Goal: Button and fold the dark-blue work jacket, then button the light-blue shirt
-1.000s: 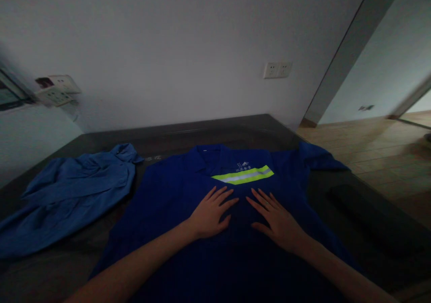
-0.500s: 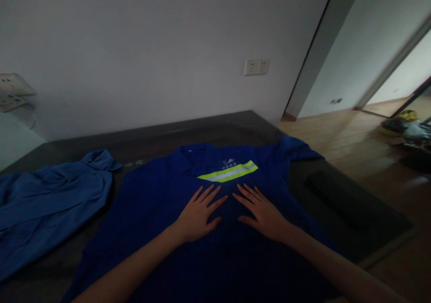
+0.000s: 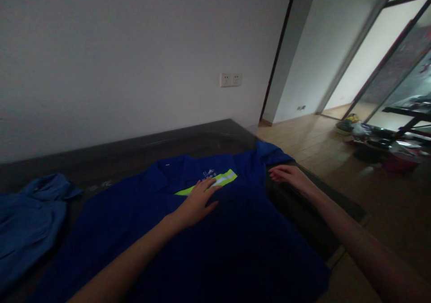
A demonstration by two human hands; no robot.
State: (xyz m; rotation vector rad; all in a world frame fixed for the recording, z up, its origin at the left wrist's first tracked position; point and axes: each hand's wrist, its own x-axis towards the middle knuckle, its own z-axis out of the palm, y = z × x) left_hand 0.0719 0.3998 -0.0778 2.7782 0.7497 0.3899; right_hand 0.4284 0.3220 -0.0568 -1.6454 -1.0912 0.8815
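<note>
A dark blue work shirt (image 3: pixel 232 231) lies spread out on a dark table, its collar towards the wall. Across its chest runs a yellow-green reflective strip (image 3: pixel 229 176), with white lettering just above. My left hand (image 3: pixel 198 202) rests flat on the chest, fingers spread and partly covering the strip. Beside the shirt's right-hand sleeve (image 3: pixel 271 152), my right hand (image 3: pixel 291 178) hovers with its fingers loosely bent and nothing visible in them. Whether its fingertips touch the cloth is hard to see.
A lighter blue garment (image 3: pixel 30 222) lies at the table's left. The dark table (image 3: pixel 202 134) stands against a wall with a double socket (image 3: pixel 230 79). Beyond its right edge is a wooden floor (image 3: pixel 303 137), with bags and a red basin (image 3: pixel 400 161) farther off.
My right hand has left the shirt's chest and moved right, towards the sleeve. My left hand has slid up onto the reflective strip. The view has turned to the right.
</note>
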